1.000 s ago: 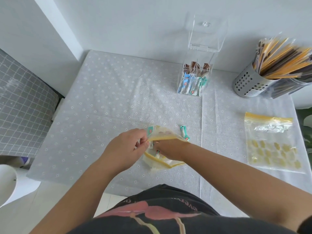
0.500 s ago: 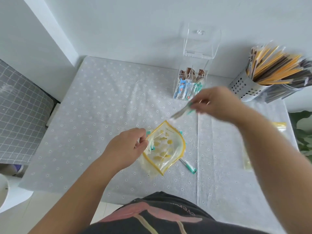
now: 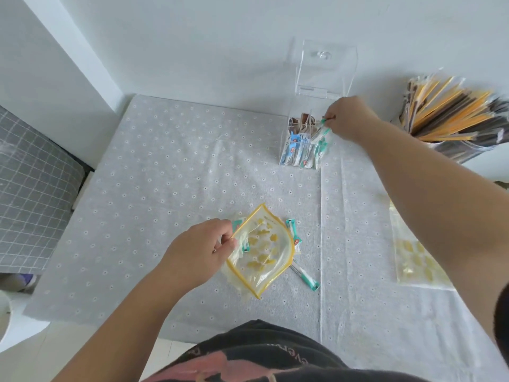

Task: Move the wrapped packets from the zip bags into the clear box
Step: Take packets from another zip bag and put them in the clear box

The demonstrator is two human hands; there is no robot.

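My left hand (image 3: 198, 252) pinches the open mouth of a clear zip bag (image 3: 261, 252) with a yellow rim and yellow prints, near the table's front. A couple of green-tipped wrapped packets (image 3: 305, 277) lie under and beside that bag. My right hand (image 3: 348, 119) reaches over the clear box (image 3: 301, 150) at the back, fingers closed on a green-and-white packet (image 3: 321, 133) whose lower end is inside the box's right section. The box holds several blue, white, green and brown packets, and its lid (image 3: 325, 67) stands up open.
A second zip bag (image 3: 413, 260) with yellow prints lies flat at the right, partly behind my right forearm. A perforated metal holder (image 3: 454, 150) full of long yellow and brown sticks stands at the back right. A grey dotted cloth (image 3: 165, 175) covers the table.
My right hand has left the zip bag with a packet and carried it back and right to the clear box. My left hand has kept hold of the bag's mouth.
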